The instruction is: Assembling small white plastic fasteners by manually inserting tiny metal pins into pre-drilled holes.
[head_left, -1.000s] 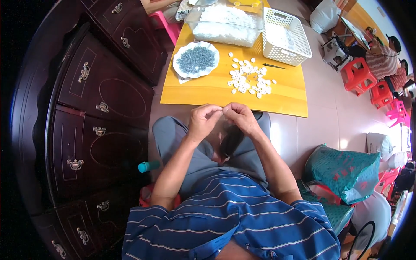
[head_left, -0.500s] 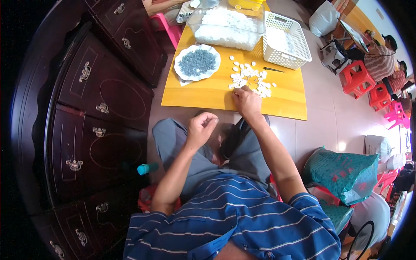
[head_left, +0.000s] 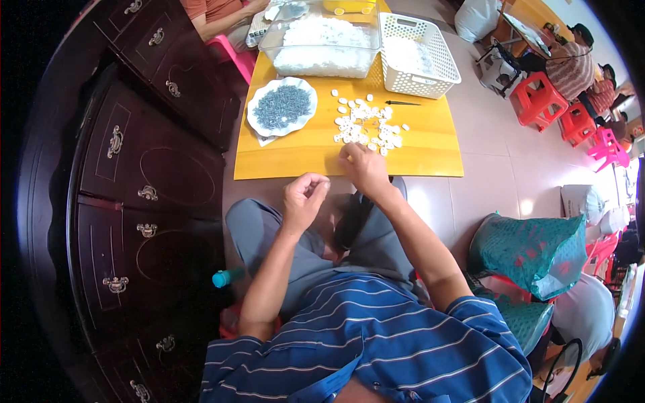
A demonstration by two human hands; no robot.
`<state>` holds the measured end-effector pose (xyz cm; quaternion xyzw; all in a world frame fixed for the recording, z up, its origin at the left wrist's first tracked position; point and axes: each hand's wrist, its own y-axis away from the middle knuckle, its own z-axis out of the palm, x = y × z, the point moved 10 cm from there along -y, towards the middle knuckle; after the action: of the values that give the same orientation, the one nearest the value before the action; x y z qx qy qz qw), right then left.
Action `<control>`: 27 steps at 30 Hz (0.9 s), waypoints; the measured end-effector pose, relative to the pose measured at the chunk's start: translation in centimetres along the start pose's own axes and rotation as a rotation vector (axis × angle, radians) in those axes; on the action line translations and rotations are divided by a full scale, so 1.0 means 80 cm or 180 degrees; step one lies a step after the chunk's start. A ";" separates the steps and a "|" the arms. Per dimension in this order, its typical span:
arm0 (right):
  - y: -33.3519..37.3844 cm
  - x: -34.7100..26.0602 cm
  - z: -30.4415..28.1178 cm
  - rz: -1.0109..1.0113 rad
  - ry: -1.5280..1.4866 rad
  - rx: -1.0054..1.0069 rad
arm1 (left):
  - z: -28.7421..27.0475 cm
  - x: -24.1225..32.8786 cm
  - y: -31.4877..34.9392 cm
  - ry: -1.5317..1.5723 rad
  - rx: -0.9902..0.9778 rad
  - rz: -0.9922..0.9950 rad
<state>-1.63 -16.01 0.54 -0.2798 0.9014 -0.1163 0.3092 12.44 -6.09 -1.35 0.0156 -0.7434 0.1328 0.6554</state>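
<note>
My left hand (head_left: pixel 304 200) is above my lap, just off the front edge of the yellow table (head_left: pixel 289 162). Its thumb and fingers are closed in a pinch; whatever they hold is too small to make out. Over the table's front edge, my right hand (head_left: pixel 366 169) has its fingers curled together, their contents hidden. Just beyond it lies a loose cluster of small white plastic pieces (head_left: pixel 377 127). To the left, a white scalloped plate (head_left: pixel 253 121) carries a heap of small dark grey, thin pieces (head_left: pixel 283 105).
Behind are a clear bin (head_left: pixel 319 67) of white pieces and a white perforated basket (head_left: pixel 423 84). A dark thin pen-like tool (head_left: pixel 403 103) lies near the basket. Dark wooden cabinets (head_left: pixel 161 168) line the left. Red stools (head_left: pixel 537 101) and other people are at right.
My right hand has drawn back from the white pieces toward me and closer to my left hand. The whole view has shifted, so the table appears farther left.
</note>
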 end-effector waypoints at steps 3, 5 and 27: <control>0.033 0.012 -0.021 0.0322 -0.1172 0.0121 | 0.003 0.011 -0.006 -0.0051 -0.0038 -0.0001; 0.076 0.055 -0.015 0.1066 -0.2194 0.0344 | 0.012 0.014 -0.004 -0.0119 -0.0099 -0.0060; 0.167 0.049 -0.012 0.2463 -0.4263 0.0017 | 0.105 0.010 0.014 -0.0451 -0.0697 -0.0228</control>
<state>-10.55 -7.33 -5.76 0.0452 0.5556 0.1920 0.8077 3.97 -6.73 -1.68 -0.0201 -0.7968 0.0259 0.6034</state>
